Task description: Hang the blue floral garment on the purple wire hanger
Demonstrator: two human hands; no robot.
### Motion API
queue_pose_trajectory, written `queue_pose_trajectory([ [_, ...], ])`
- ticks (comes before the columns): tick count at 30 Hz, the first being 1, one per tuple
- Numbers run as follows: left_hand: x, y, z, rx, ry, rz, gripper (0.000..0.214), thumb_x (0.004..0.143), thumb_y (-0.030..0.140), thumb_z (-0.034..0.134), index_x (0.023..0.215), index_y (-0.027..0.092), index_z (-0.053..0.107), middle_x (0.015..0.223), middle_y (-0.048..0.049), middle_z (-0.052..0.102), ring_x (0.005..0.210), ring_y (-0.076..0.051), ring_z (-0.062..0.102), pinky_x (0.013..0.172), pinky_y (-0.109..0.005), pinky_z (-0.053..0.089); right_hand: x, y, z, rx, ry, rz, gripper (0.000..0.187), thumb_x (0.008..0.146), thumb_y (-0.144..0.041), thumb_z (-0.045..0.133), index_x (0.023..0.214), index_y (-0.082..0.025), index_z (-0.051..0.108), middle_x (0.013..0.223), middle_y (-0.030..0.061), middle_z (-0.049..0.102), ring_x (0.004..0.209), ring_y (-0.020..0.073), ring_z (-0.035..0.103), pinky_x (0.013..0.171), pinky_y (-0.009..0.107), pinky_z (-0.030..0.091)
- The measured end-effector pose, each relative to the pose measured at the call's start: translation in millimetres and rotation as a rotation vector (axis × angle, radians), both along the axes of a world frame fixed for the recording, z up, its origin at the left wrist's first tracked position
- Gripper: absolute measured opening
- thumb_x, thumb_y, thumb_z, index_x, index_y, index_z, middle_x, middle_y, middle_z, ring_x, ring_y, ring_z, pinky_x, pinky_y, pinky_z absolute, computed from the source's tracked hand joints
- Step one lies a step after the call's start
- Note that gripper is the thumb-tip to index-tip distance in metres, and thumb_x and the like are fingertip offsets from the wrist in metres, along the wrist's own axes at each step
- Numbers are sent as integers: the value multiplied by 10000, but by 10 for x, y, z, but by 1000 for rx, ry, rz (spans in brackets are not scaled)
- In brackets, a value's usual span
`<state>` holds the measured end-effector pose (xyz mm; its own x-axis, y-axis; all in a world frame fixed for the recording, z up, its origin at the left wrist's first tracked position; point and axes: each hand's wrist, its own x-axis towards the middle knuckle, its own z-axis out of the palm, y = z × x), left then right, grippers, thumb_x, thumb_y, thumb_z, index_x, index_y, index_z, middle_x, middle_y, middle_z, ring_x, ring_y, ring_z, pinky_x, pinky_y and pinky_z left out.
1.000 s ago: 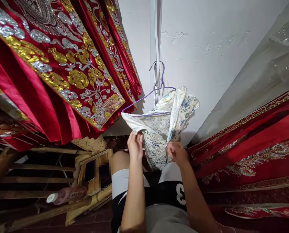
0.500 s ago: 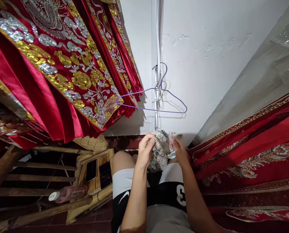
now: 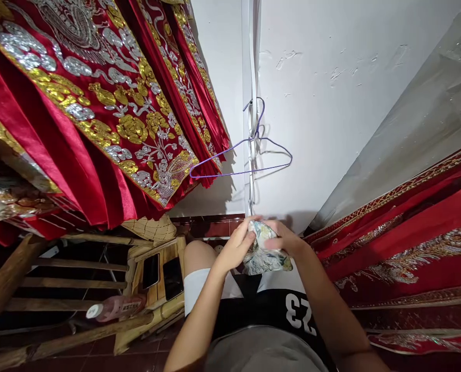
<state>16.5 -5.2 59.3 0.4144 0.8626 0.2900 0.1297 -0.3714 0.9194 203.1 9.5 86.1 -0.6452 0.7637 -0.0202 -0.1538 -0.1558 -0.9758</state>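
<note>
A patterned piece of cloth (image 3: 267,261), pale with green, blue and yellow print, is bunched up above my lap. My left hand (image 3: 236,247) grips its left side, thumb on top. On the right side, my right hand (image 3: 284,238) has its fingers closed on the same cloth. The lower edge of the cloth is gathered in small folds. What kind of item it is, I cannot make out. Above and beyond my hands, a purple wire hanger (image 3: 240,173) hangs bare on a white strap (image 3: 252,62) against the wall.
Red sequined drapes (image 3: 137,129) hang at the left, and red beaded cloth (image 3: 412,253) at the right. A bamboo chair (image 3: 137,320) on my left bears two phones (image 3: 172,278) and a pink bottle (image 3: 114,309). Behind stands a white wall (image 3: 311,119).
My hands have come closer together on the cloth, which is now more compact, with its print facing up. The hanger has swung slightly. My knees have shifted a little.
</note>
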Motion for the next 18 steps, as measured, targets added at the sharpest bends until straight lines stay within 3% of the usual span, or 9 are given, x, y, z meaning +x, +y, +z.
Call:
queue_pose_trajectory([
  [2, -98, 61, -94, -51, 175, -104, 619, 983, 700, 388, 878, 151, 653, 847, -58, 665, 831, -218, 607, 783, -318, 475, 131, 61, 154, 102, -116, 72, 428, 607, -416, 882, 882, -168, 667, 716, -8, 615, 633, 142, 554, 591, 259, 447],
  [4, -219, 86, -168, -88, 317, -124, 597, 968, 674, 448, 687, 158, 551, 645, 6, 518, 636, -142, 463, 626, -265, 367, 244, 126, 293, 230, -211, -10, 306, 614, -309, 837, 790, -170, 629, 701, -25, 582, 626, 124, 518, 584, 244, 411],
  [8, -562, 85, -170, -70, 515, 64, 494, 928, 587, 559, 680, 160, 585, 623, 16, 512, 613, -134, 438, 593, -245, 305, 364, 429, 438, 479, -383, -496, 217, 687, -228, 696, 634, -204, 488, 618, -42, 476, 606, 123, 463, 551, 241, 344],
  [10, -729, 81, -96, -75, 559, 121, 470, 912, 586, 570, 709, 165, 628, 649, 6, 563, 635, -155, 488, 601, -241, 338, 359, 711, 427, 593, -383, -761, 157, 707, -219, 659, 686, -212, 504, 664, -25, 524, 658, 152, 513, 601, 261, 394],
  [12, -843, 66, 12, -89, 570, 117, 477, 921, 591, 547, 716, 169, 634, 661, 10, 577, 642, -161, 507, 610, -240, 366, 315, 1031, 369, 720, -351, -909, 163, 722, -230, 653, 874, -203, 602, 872, 28, 650, 802, 201, 593, 741, 310, 468],
  [15, -910, 23, 200, -78, 565, 60, 524, 979, 589, 453, 697, 168, 586, 668, 17, 562, 645, -151, 505, 624, -245, 387, 213, 1410, 212, 777, -417, -821, 488, 807, -277, 599, 1291, -210, 593, 1136, 86, 686, 911, 240, 627, 870, 370, 486],
  [18, -944, 6, 345, 29, 666, 68, 556, 1021, 572, 375, 673, 172, 545, 665, 6, 573, 657, -163, 541, 748, -299, 468, 151, 1539, 29, 708, -514, -673, 469, 882, -319, 505, 1336, -238, 591, 917, 43, 687, 731, 221, 596, 752, 357, 486],
])
